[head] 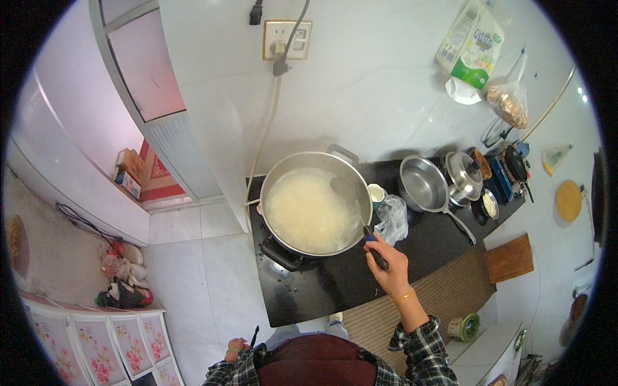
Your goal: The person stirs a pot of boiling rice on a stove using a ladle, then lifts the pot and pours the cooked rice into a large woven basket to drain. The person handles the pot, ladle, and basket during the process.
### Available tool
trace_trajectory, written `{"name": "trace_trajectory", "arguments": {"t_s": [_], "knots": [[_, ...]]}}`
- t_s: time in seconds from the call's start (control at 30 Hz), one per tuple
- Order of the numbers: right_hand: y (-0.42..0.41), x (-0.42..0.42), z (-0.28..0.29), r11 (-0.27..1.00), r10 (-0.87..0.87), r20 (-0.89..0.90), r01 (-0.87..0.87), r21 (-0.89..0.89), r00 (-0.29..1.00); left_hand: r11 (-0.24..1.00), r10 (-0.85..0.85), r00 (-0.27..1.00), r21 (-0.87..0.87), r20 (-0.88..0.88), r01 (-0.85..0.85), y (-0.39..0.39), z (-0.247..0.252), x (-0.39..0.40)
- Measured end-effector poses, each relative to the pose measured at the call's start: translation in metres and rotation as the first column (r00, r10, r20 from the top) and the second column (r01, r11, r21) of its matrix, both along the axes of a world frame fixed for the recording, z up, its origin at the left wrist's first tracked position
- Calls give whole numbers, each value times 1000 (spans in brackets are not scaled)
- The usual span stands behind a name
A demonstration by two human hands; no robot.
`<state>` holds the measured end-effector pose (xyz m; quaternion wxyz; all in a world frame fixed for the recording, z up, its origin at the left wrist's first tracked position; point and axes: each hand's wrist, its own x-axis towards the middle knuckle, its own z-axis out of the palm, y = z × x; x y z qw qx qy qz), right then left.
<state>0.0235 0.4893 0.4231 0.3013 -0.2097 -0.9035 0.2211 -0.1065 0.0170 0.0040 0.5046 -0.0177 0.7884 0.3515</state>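
Note:
My right hand (388,263) grips the dark handle of a metal ladle (342,187). The ladle's bowl rests inside a large two-handled metal pot (364,181), near its right wall. Pale, cloudy liquid with whitish grains (306,212) fills much of the pot. Low at my side, my left hand (235,350) is curled and partly hidden by my sleeve. A slim dark object (255,336) sticks up beside it; whether the hand holds it cannot be told. Right of the pot are a small white cup (376,192) and a crumpled clear plastic bag (392,219).
The pot stands on a black countertop (333,289). Farther right are an empty long-handled saucepan (422,181), a lidded steel pot (463,176) and a small bowl of pale food (489,204). A power cable (270,116) hangs from the wall socket (288,41) behind the pot.

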Motion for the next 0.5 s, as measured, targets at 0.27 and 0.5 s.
{"name": "trace_trajectory", "arguments": {"t_s": [0.27,0.5], "knots": [[3,-39,-35,975,-113,-181,74,-209,977,884,416,843,67,341,-463,-11,-64,9],[-1,-56,-41,905,-160,-219,55,-421,963,988,150,979,23,138,-155,-21,-28,10]]}}
